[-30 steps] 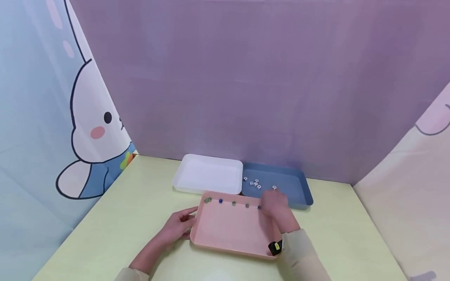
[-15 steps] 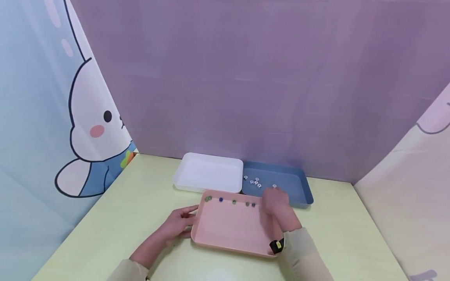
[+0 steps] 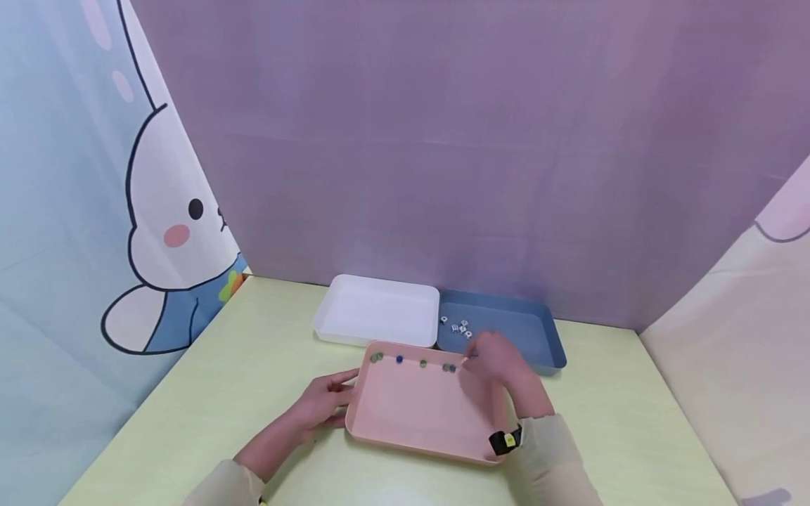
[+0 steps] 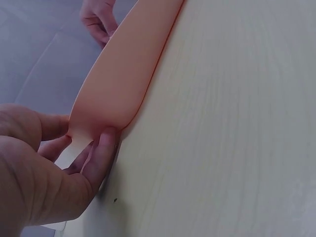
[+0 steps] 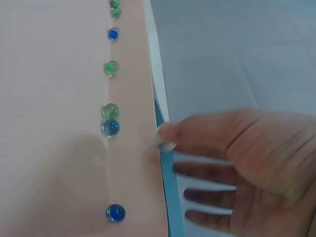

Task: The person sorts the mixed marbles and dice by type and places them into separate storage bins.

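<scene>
At the left end of the pink tray (image 3: pixel 424 414), my left hand (image 3: pixel 316 404) grips the corner, fingertips at its rim and outer wall in the left wrist view. Over the tray's far right edge, my right hand (image 3: pixel 496 355) pinches a small whitish thing (image 5: pixel 167 146) between thumb and finger; it is blurred and I cannot tell whether it is a die or a marble. Along the tray's far wall lie several green marbles (image 5: pixel 111 67) and blue marbles (image 5: pixel 113 33). Nearest this hand in the right wrist view is a lone blue marble (image 5: pixel 116 213), hidden in the head view.
Behind the pink tray, a white tray (image 3: pixel 380 313) stands beside a blue tray (image 3: pixel 525 330). Several white dice (image 3: pixel 463 329) lie in the blue tray's left part. Purple cloth (image 3: pixel 405 154) hangs behind the pale table (image 3: pixel 272 365).
A blue marble has rolled left along the pink tray's far wall to a green marble. My right hand has shifted slightly left, and a lone die seen beside it is now hidden. My left hand stays put.
</scene>
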A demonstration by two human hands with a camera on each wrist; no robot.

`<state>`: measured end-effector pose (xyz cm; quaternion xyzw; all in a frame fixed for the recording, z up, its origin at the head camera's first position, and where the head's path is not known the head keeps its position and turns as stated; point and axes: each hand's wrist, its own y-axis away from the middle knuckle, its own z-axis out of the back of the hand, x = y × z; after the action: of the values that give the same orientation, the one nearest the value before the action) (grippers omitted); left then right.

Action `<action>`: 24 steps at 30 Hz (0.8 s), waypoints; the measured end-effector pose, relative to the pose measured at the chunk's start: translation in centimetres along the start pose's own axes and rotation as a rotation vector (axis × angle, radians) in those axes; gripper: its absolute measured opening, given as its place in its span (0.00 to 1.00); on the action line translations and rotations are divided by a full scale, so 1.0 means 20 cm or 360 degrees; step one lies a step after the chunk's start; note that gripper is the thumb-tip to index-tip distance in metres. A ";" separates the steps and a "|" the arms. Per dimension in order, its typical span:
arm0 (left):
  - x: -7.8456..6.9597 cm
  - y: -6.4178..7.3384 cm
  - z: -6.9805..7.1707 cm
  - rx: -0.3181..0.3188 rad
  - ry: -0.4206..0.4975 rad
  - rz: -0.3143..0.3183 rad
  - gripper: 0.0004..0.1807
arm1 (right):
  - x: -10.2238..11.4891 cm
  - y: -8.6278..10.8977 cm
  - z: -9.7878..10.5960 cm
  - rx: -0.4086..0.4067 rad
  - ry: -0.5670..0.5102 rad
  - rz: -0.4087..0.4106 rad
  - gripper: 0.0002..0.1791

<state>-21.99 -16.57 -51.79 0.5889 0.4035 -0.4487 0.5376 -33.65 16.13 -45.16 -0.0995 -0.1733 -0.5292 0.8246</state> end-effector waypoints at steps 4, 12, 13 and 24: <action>0.00 0.02 -0.01 -0.0011 -0.0018 0.0003 0.27 | -0.02 -0.01 0.00 -0.0052 -0.0220 0.0156 0.03; -0.03 0.01 -0.01 -0.0086 -0.0058 -0.0002 0.26 | -0.09 -0.08 0.00 -0.0225 -0.0491 0.0208 0.07; -0.03 0.01 0.00 -0.0090 -0.0059 0.0003 0.26 | -0.10 -0.09 0.00 -0.0234 -0.0507 0.0203 0.07; -0.02 0.02 -0.01 -0.0043 -0.0042 -0.0015 0.27 | -0.24 -0.13 -0.01 -0.0349 -0.0735 0.0116 0.14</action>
<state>-21.68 -16.44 -51.35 0.5737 0.4053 -0.4536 0.5486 -37.87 19.05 -47.29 -0.3127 -0.2947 -0.4780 0.7661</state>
